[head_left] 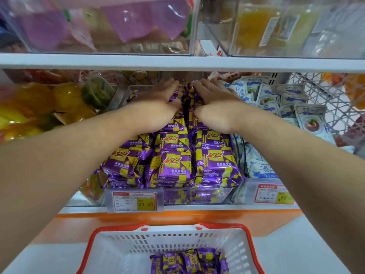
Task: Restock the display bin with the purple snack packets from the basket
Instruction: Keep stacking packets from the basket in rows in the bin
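I have my left hand (pixel 158 103) and right hand (pixel 214 104) flat, fingers straight, pressing purple snack packets (pixel 173 165) deep in the display bin (pixel 197 196), while the remaining packets lie behind both wrists in the basket (pixel 126 252).

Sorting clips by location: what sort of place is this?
Most likely a shop's snack aisle: a price tag on the clear display bin, stocked shelves above, and a shopping basket below.
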Tool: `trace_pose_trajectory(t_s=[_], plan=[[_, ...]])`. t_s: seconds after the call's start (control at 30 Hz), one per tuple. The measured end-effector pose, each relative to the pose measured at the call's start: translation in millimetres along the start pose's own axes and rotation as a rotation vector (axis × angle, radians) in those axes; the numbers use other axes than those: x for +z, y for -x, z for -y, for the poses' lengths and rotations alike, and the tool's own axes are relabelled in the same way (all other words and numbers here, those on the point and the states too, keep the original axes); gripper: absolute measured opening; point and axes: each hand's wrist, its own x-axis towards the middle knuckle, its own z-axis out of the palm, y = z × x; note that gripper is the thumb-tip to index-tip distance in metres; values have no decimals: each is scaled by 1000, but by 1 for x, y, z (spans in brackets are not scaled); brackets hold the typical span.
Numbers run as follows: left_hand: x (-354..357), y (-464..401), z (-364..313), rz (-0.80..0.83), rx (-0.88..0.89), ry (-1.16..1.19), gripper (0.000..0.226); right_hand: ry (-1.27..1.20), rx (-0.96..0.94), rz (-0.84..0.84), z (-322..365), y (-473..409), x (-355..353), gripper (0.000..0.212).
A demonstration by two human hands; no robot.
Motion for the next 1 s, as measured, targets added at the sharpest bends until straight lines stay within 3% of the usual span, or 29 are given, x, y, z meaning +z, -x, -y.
trace_pose_trajectory(t_s=[0.2, 0.33, 0.43, 0.63, 0.87, 1.0], plan=[[-9, 25, -5, -11, 80, -54, 72, 28, -35, -51, 2, 17, -3, 77], [-12, 79, -23, -50, 98, -74, 61, 14, -69, -99, 13, 64, -4, 75], [-9, 131, -43, -150, 128, -37, 59, -62, -140, -234, 22, 121, 1, 81], [17, 235, -81, -271, 193, 101, 46, -139, -201, -354, 20, 228, 27, 50], [127, 287, -79, 106, 176, 115, 42, -165, -14, -146, -14, 289, 125, 43], [191, 307, -60, 322, 27, 105, 47, -121, 209, 78, -51, 313, 197, 66]])
